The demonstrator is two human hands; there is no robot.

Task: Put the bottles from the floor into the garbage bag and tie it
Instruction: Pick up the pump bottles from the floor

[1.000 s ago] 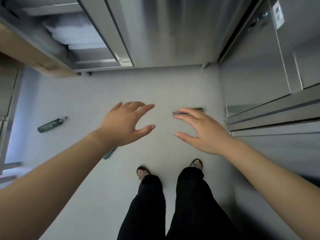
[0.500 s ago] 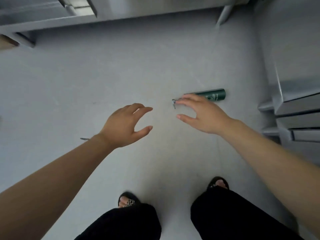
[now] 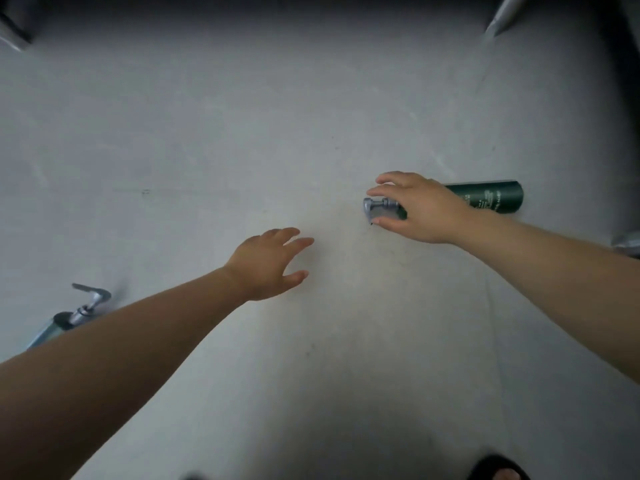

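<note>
A dark green pump bottle [image 3: 491, 200] lies on its side on the grey floor [image 3: 242, 116], silver pump head pointing left. My right hand [image 3: 420, 211] arches over its neck, fingers above and thumb below the pump, not closed round it. My left hand [image 3: 270, 261] hovers over bare floor to the lower left of that bottle, fingers spread and holding nothing. A second bottle [image 3: 60, 323], pale teal with a silver pump, lies at the lower left, its body mostly hidden behind my left forearm. No garbage bag is in view.
Metal furniture legs stand at the top right [image 3: 502, 15] and top left [image 3: 14, 36], and another metal foot [image 3: 628, 242] shows at the right edge. My sandalled foot [image 3: 498, 471] is at the bottom edge.
The view has dropped closer to the floor. My right hand has come down over the green bottle's pump neck. The teal bottle has come into view under my left forearm.
</note>
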